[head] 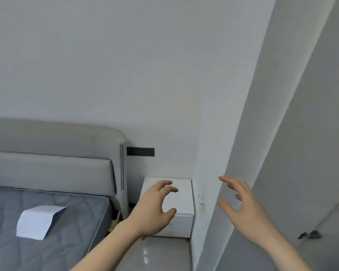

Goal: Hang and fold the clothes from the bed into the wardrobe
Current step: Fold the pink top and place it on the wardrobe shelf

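Left hand (155, 206) and right hand (241, 208), two in all, hovered lower centre, fingers loosely curled apart, holding nothing. One folded white garment (38, 222) lay on one bed (70, 222), lower left; one white nightstand (181, 194) stood between.

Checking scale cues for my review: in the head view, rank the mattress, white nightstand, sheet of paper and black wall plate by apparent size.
1. mattress
2. white nightstand, partly behind the left hand
3. sheet of paper, not far behind the nightstand
4. black wall plate
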